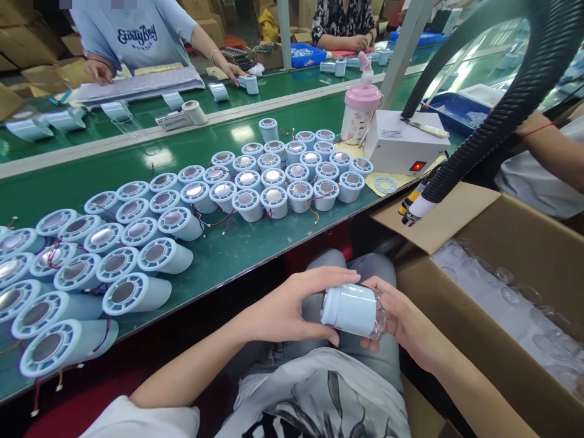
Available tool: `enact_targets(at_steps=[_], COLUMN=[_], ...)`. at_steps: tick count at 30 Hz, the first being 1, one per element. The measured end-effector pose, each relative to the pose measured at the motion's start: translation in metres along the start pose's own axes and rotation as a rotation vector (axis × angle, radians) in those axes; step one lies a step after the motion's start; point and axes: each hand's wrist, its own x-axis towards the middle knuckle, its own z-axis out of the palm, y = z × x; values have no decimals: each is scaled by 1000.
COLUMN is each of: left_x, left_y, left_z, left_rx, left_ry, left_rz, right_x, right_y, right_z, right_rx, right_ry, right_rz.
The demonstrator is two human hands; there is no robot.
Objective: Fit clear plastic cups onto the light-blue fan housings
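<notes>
Above my lap, a light blue cylinder (353,309) lies nearly sideways between my hands. A clear plastic piece (379,315) covers its right end. The fingers and thumb of my left hand (296,304) close around the ringed left end. My right hand (406,319) grips the clear end, its fingers wrapped partly behind it. On the green bench to the left stand many similar light blue cylinders (166,255), with round metal discs on top and thin red and black wires trailing from several.
An open cardboard box (493,267) with clear plastic pieces stands at my right. Above it hangs a black flexible hose (490,146). A white switch box (401,146), a pink-lidded cup (361,112) and a light blue ring (385,185) rest on the bench. Co-workers sit across.
</notes>
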Motion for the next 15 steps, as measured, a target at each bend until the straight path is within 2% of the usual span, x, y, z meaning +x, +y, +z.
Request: enact_targets(at_steps=[11, 13, 15], left_x=[-4, -9, -18], left_y=[2, 2, 5], left_z=[2, 1, -3], left_rx=[31, 49, 73], left_ry=[31, 61, 141], left_rz=[-62, -77, -105], right_x=[5, 7, 6], right_y=[4, 7, 13], right_z=[4, 2, -5], right_rx=[28, 22, 17], right_ry=[17, 40, 99], right_rz=[-8, -15, -33])
